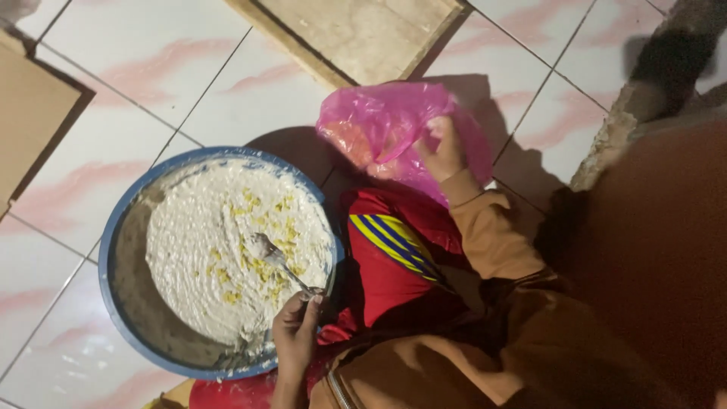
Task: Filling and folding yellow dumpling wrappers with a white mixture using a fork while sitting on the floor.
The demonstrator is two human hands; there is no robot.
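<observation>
Left hand (295, 333): enters from bottom edge, forearm bare, fingers curled shut around a spoon (282, 265) handle, knuckles up. Right hand (443, 151): arm in a brown sleeve, bent at the elbow, reaching forward; fingers pinch the pink bag (379, 125). The 2 hands are well apart.

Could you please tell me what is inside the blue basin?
White batter with yellow bits and a spoon fill the blue basin; the batter hides its bottom.
</observation>
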